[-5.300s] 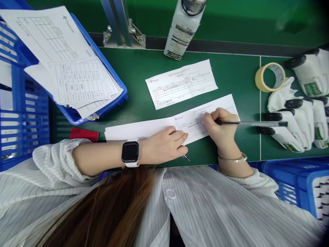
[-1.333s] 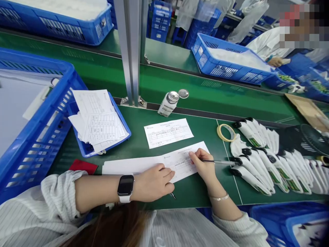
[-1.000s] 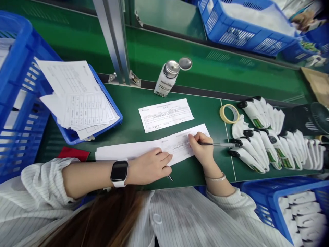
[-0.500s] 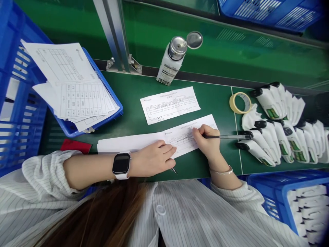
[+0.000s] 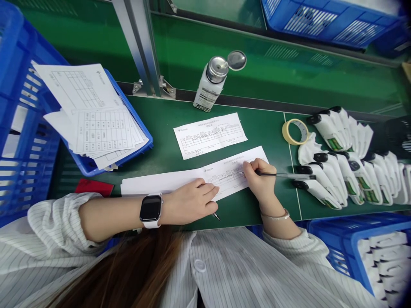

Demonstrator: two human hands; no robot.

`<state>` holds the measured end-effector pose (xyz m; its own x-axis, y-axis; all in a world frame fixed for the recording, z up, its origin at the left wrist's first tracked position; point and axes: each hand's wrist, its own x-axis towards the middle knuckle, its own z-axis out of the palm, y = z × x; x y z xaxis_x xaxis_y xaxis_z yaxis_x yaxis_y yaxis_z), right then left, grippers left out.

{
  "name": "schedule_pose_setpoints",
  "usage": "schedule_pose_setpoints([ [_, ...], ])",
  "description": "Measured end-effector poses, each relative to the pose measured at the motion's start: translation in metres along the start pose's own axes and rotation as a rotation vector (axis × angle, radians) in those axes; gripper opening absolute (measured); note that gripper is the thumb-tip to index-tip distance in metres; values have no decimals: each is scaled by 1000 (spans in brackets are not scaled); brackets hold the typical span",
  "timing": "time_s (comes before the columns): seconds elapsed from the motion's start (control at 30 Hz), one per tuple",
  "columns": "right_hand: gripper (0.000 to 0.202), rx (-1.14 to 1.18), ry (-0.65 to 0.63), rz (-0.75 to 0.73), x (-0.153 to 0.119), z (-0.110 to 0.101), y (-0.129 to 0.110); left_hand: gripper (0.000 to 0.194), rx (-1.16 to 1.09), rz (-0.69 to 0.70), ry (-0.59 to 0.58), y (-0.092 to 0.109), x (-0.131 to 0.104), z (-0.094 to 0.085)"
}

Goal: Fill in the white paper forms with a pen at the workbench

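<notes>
My right hand [image 5: 259,179] is closed around a pen [image 5: 285,175], its tip hidden at the printed form [image 5: 227,171]. Handwriting shows in the table on that form. My left hand [image 5: 192,201] lies flat across the form's lower left part, fingers stretched out, beside a white paper stack [image 5: 157,182]. From under this hand a second pen's tip [image 5: 216,216] pokes out. A little farther up the green table lies another filled-in form [image 5: 210,134].
Behind the forms stands a white pump bottle [image 5: 208,85], lid raised. Papers fill a blue tray [image 5: 146,147] at left, near a red card [image 5: 94,187]. On the right are a tape roll [image 5: 285,133] and several white handheld devices [image 5: 324,194].
The whole view has shifted slightly, so the table things sit a little lower. My right hand stays at the form with the pen; my left hand keeps its place.
</notes>
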<state>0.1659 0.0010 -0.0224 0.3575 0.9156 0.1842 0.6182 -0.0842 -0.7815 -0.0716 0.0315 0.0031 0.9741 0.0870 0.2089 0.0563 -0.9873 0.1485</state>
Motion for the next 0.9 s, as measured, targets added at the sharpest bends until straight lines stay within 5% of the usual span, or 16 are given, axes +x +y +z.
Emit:
schedule_pose_setpoints([
  [0.9,38,0,-22,31,4,-1,0,11,8,5,-18,0,0,-1],
])
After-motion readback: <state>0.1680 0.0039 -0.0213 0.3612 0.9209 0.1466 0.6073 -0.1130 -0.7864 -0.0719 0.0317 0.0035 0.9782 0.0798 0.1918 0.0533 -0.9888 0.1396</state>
